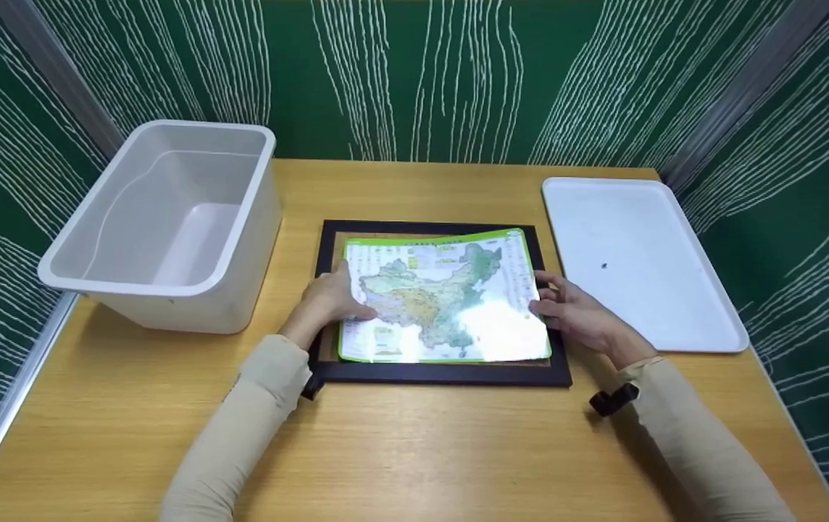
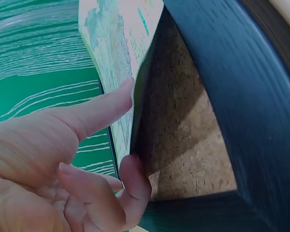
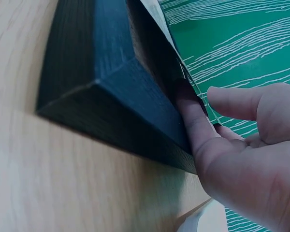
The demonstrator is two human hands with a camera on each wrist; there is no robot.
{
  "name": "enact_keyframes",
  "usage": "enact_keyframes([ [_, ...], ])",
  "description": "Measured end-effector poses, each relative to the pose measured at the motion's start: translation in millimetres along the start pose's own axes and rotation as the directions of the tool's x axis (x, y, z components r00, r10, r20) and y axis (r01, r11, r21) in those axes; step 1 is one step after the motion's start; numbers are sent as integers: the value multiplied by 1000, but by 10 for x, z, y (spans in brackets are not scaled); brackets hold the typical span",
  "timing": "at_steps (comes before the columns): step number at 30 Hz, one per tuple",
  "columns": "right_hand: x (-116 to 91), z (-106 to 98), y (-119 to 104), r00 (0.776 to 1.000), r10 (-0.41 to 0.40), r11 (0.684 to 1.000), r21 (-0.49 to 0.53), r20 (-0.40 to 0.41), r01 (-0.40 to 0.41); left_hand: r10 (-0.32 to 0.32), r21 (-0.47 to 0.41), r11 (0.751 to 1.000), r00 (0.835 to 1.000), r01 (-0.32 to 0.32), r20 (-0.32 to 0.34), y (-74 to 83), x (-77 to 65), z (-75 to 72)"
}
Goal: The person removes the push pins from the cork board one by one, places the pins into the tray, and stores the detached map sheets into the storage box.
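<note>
A glossy map (image 1: 429,290) with a green border lies over a black-framed cork board (image 1: 443,373) in the head view, slightly raised from it. My left hand (image 1: 331,293) pinches the map's left edge, thumb on the printed face and fingers beneath. The left wrist view shows that edge lifted off the cork surface (image 2: 198,164). At the opposite edge, my right hand (image 1: 577,312) holds the map, its thumb on the upper side. In the right wrist view, a finger (image 3: 195,118) reaches between the map and the black frame (image 3: 135,101). Glare whitens the map's lower right.
A deep white bin (image 1: 255,217) stands at the left of the wooden table (image 1: 400,449). To the right lies a shallow white tray (image 1: 632,239) with a small dark speck on it. Green walls with white streaks enclose the back and sides.
</note>
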State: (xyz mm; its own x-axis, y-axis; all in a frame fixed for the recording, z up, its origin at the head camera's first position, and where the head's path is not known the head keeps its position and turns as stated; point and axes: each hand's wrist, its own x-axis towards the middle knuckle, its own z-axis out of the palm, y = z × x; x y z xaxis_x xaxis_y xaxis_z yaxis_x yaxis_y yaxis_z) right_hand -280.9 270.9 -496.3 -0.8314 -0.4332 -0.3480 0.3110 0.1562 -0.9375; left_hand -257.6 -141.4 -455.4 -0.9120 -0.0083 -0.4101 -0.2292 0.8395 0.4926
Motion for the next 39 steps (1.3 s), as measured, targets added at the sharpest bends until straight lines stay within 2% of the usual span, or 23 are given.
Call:
enact_keyframes([
  [3, -23, 0, -4, 1000, 12, 1000, 1, -19, -12, 28, -29, 999, 1000, -27, 13, -8, -8, -5],
  [7, -28, 13, -12, 999, 19, 1000, 14, -28, -19, 53, -47, 997, 999, -53, -2, -35, -27, -10],
  [14, -64, 0, -33, 999, 26, 1000, 15, -27, -26, 51, -139, 989, 999, -49, 11, -29, -15, -6],
  [17, -81, -10, -47, 999, 30, 1000, 10, -39, -30, 79, -172, 982, 997, -76, 13, -27, -2, -9],
  [23, -3, 18, -87, 997, 56, 998, 16, -47, -56, 77, -231, 970, 997, -76, -1, -77, -28, -60],
  [29, -3, 38, -70, 995, 80, 997, 17, -58, -79, 106, -248, 963, 994, -103, -2, -114, -70, -46],
  [39, 44, 83, -133, 997, 72, 997, 31, -32, -71, 101, -240, 966, 995, -98, 0, -176, -80, -105],
])
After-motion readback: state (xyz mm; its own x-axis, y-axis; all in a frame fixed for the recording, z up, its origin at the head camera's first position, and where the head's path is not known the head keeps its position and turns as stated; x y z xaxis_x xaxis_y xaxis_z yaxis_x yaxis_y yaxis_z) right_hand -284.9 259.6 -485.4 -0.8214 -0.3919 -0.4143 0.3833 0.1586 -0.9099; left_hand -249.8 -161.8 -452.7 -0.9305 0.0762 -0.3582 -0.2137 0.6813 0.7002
